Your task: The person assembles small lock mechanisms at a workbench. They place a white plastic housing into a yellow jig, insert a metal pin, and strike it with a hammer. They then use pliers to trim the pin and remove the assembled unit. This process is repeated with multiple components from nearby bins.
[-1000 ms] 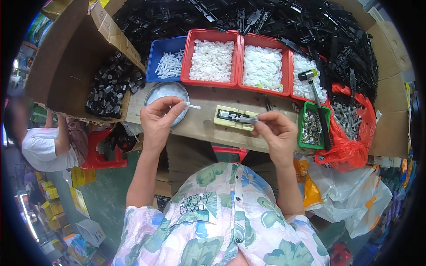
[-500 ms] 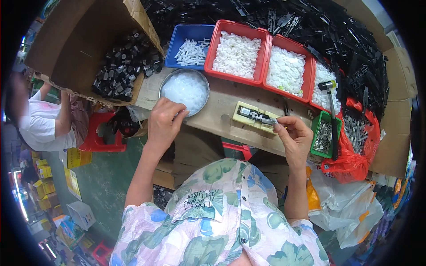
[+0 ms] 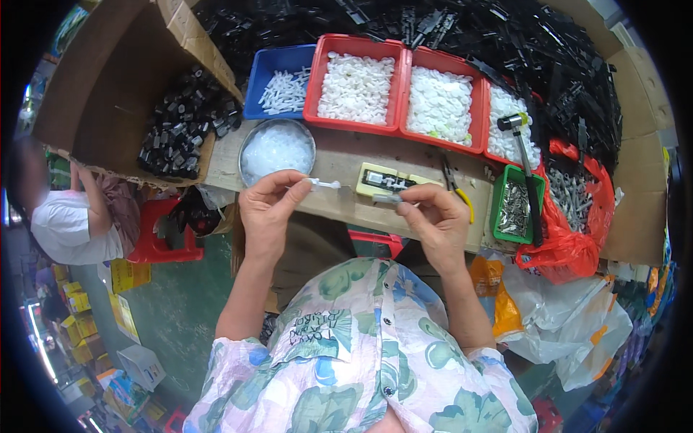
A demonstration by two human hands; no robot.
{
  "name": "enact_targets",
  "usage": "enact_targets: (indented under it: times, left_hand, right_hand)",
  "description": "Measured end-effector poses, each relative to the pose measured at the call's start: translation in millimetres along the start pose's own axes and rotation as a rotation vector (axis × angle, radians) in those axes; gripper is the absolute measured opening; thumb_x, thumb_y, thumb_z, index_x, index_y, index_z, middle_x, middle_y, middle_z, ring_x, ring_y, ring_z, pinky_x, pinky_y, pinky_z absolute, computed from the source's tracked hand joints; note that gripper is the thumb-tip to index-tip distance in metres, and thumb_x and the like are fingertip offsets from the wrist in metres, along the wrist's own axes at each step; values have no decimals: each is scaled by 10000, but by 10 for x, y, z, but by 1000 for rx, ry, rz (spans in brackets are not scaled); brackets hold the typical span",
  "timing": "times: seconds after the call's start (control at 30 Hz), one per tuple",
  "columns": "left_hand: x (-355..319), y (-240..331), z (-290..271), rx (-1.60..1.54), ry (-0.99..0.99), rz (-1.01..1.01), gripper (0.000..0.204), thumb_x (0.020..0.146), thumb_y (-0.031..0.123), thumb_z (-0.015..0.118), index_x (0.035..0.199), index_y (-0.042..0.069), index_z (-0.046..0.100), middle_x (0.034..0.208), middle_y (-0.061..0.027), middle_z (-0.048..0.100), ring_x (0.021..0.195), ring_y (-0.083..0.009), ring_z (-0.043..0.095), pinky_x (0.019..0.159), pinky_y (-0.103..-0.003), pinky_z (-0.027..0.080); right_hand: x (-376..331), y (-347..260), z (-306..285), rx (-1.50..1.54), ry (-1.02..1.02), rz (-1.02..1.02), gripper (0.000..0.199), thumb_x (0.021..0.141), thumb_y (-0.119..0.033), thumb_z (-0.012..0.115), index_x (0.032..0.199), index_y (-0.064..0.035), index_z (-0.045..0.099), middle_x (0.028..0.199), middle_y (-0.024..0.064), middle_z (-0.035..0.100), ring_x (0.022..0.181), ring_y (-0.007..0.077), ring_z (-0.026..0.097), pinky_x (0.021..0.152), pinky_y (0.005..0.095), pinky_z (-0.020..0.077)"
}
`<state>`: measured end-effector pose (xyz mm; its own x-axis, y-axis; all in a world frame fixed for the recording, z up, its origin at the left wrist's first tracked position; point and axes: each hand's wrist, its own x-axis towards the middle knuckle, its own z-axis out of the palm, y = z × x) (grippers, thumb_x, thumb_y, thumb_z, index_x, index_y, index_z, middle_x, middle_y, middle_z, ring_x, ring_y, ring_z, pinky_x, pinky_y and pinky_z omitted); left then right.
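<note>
at the far left a person (image 3: 76,231) in a white top blurs into the edge. the cardboard box (image 3: 108,101) holds dark stubby pieces (image 3: 184,119), its deeper end in shadow. the blue bin (image 3: 258,66) has white pegs; below it a round dish (image 3: 242,160) brims with pale, translucent bits i can't make out singly. the left hand (image 3: 271,209), just below the dish, pinches a slim white pin (image 3: 326,184) between thumb and forefinger, hiding one end. red bins (image 3: 403,108) hold small white parts. the cream fixture (image 3: 369,186) cradles a black part. the right hand (image 3: 439,216) pinches a grey piece (image 3: 386,198), its grip covering one end; the piece sits at the fixture's near edge, touching or not i can't tell. yellow-handled pliers (image 3: 462,198) lie partly behind that hand. the green tray (image 3: 497,209) holds metal bits, a hammer (image 3: 532,184) across its right side.
</note>
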<state>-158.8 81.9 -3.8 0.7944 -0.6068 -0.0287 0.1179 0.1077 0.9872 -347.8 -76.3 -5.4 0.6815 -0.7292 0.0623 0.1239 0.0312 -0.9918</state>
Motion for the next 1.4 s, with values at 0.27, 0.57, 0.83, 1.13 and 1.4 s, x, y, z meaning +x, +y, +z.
enact_targets:
  times: [0.27, 0.57, 0.83, 1.13, 1.4]
  left_hand:
    - [-35, -106, 397, -223, -126, -152, 141, 870, -20, 737, 1011, -14, 729, 928, -50, 727, 854, -97, 665, 805, -232, 508]
    - [42, -13, -69, 411, 55, 263, 100, 861, -24, 741, 958, -17, 719, 939, -43, 708, 805, -90, 605, 670, -215, 437]
    - [-84, -79, -494, 1073, -50, 700, 187, 745, -65, 759, 910, -5, 693, 928, -119, 682, 830, -299, 637, 709, -387, 521]
    - [-198, 45, -411, 804, -49, 544, 167, 789, -88, 738, 939, -26, 701, 972, -124, 707, 874, -236, 666, 759, -318, 532]
    - [-182, -127, 104, 44, -132, 114, 110, 881, -53, 703, 990, -43, 701, 1041, -128, 703, 958, -171, 662, 872, -284, 516]
  right_hand:
    - [-40, -2, -53, 100, 13, -49, 152, 871, 45, 722, 1021, 33, 698, 1011, 75, 686, 902, 110, 645, 763, 241, 520]
    - [-60, 89, -126, 44, 52, -53, 155, 870, 62, 710, 1022, 37, 694, 1034, 82, 680, 896, 97, 630, 728, 218, 501]
    - [-8, 158, -137, -15, 30, -59, 144, 870, 52, 711, 1012, 34, 692, 991, 58, 665, 748, 49, 563, 623, 192, 437]
    - [-37, 89, -102, -4, 14, -18, 143, 857, 51, 718, 997, 22, 703, 983, 61, 677, 831, 81, 609, 685, 211, 467]
    - [-66, 133, 13, 171, -22, 30, 130, 867, 23, 736, 994, 19, 707, 947, 48, 684, 854, 89, 620, 721, 232, 478]
